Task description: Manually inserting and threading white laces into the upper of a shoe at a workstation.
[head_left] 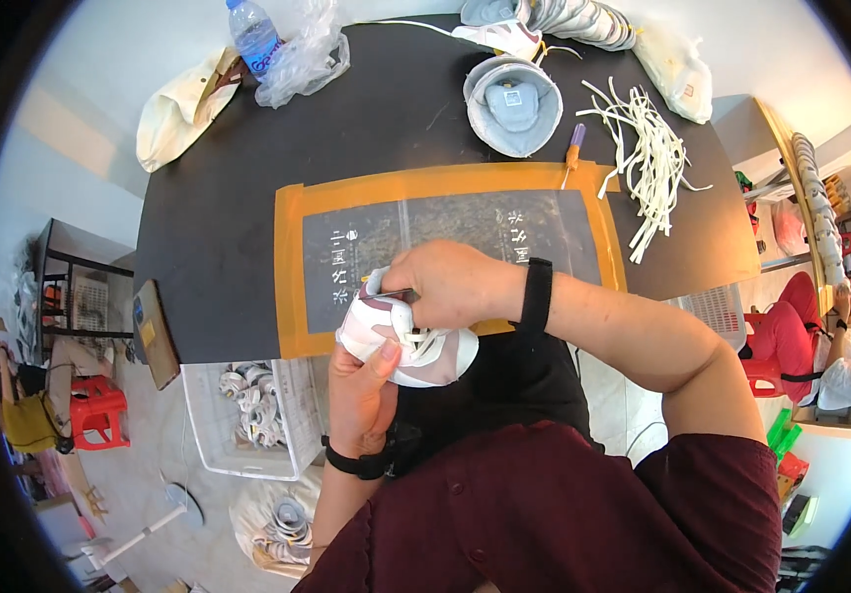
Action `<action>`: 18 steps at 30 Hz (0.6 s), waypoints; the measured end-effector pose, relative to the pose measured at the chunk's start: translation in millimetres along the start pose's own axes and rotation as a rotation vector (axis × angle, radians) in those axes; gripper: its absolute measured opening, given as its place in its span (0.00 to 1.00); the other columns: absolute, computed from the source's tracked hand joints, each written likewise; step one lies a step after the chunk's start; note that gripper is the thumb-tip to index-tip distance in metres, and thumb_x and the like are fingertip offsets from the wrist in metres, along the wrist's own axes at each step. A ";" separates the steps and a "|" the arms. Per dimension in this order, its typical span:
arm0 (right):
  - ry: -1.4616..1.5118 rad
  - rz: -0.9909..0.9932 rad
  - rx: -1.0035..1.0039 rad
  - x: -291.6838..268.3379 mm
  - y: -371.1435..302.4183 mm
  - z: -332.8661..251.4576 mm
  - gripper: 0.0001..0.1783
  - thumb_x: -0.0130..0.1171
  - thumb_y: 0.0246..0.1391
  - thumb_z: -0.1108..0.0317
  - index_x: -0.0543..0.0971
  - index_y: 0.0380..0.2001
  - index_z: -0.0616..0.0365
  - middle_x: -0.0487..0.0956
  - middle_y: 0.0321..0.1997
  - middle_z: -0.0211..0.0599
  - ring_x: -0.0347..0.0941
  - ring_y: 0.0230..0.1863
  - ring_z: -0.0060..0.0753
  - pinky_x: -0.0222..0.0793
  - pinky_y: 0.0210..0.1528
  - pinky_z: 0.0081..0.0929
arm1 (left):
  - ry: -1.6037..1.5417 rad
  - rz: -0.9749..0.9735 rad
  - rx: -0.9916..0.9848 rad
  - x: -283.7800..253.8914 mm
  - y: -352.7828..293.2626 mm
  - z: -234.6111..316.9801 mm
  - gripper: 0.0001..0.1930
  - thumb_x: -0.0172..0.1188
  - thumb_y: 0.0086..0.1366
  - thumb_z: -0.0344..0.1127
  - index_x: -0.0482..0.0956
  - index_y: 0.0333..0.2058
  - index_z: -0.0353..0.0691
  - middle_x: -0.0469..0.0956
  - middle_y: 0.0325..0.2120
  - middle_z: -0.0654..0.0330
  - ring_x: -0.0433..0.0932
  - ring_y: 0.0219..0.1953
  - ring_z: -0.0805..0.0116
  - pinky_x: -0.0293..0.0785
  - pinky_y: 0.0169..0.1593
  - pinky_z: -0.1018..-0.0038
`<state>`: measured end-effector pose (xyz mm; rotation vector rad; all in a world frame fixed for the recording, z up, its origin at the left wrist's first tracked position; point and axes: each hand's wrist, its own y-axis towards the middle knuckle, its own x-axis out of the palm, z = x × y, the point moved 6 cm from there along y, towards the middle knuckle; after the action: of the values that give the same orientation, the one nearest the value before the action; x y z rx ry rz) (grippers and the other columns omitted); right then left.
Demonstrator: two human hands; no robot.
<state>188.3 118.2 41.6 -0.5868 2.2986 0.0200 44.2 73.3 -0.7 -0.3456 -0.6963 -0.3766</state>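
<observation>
A white sneaker [427, 358] with mauve panels and white laces is held over the near edge of the table, its toe pointing right. My left hand [361, 390] grips it from below and the left, thumb pressed on its side. At the collar, my right hand [450, 282] is closed with its fingers curled at the opening, beside a small dark piece whose kind I cannot make out. Part of those fingertips is hidden by the shoe. Beneath lies a clear plastic sheet [455, 222] edged with orange tape [292, 267].
On the dark table [208, 217] lie white laces [648, 168], a purple-orange screwdriver-like tool [573, 153], stacked shoe uppers [514, 104], another sneaker [504, 38], a water bottle [252, 40], a plastic bag [307, 59] and a cream cloth [183, 114]. A white crate [302, 425] stands below; another person [840, 356] sits right.
</observation>
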 end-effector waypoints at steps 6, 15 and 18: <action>-0.062 0.052 0.028 -3.4 -7.8 -6.2 0.16 0.62 0.42 0.69 0.82 0.38 0.57 0.80 0.37 0.44 0.77 0.41 0.50 0.72 0.43 0.39 | -0.024 0.018 0.017 -4.3 3.4 -5.9 0.24 0.59 0.65 0.26 0.67 0.59 0.37 0.74 0.55 0.56 0.74 0.56 0.62 0.69 0.61 0.63; 0.690 0.439 -0.001 -28.3 -88.0 -9.8 0.10 0.56 0.60 0.67 0.79 0.41 0.60 0.80 0.42 0.33 0.74 0.46 0.24 0.69 0.52 0.27 | -0.226 -0.168 0.049 -12.6 -15.5 1.3 0.27 0.68 0.60 0.40 0.71 0.55 0.36 0.80 0.43 0.53 0.79 0.48 0.60 0.77 0.53 0.60; 0.571 0.601 0.074 -1.4 -126.5 -1.3 0.09 0.56 0.60 0.69 0.79 0.42 0.59 0.80 0.41 0.35 0.75 0.44 0.26 0.70 0.48 0.26 | -0.194 -0.240 0.024 -2.5 -24.4 2.7 0.32 0.69 0.58 0.49 0.71 0.56 0.39 0.79 0.45 0.54 0.77 0.51 0.58 0.72 0.59 0.56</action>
<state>241.1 5.3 63.4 0.1890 2.9344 0.0622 30.1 53.6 3.9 -0.2786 -0.9353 -0.5673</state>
